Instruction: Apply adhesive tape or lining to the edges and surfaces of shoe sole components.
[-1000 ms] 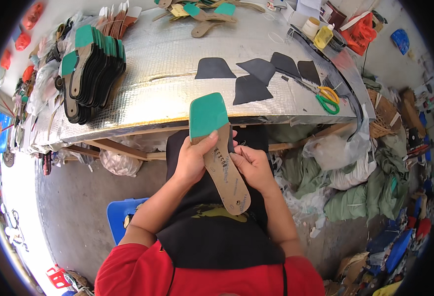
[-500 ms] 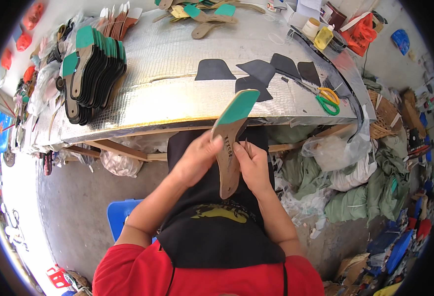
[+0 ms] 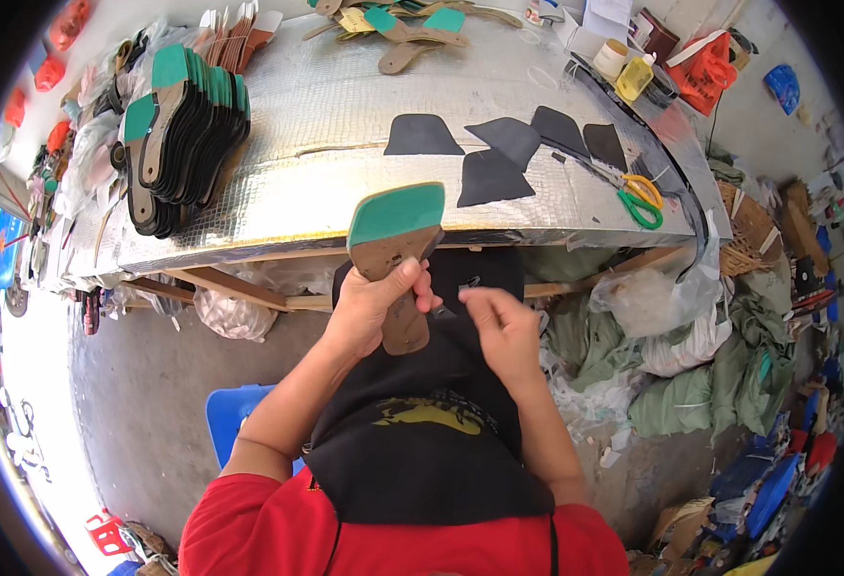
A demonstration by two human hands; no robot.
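My left hand (image 3: pixel 376 305) grips a flat brown piece with a green end (image 3: pixel 398 219), shaped much like a shoe insole. Its green end points up and away from me, with the narrower brown part hanging below my fingers. To its right, my right hand (image 3: pixel 505 331) is closed, its thumb and fingertips together, apart from the piece. Whatever those fingers pinch is too small to make out. Beyond my hands, several black cut pieces (image 3: pixel 495 179) lie on the silver-covered table (image 3: pixel 297 197), beside scissors (image 3: pixel 641 199) with yellow and green handles.
A tall stack of similar green-ended pieces (image 3: pixel 192 134) stands at the table's left, and more pieces (image 3: pixel 412 38) lie at the far edge. A yellow bottle (image 3: pixel 634 77) stands far right. Under the table's right side are plastic bags (image 3: pixel 638 298) and green cloth bundles (image 3: pixel 676 398).
My left hand has turned the green-ended piece more face-on and brought it left, with the thumb now across its front. My right hand has come away from it to the right.
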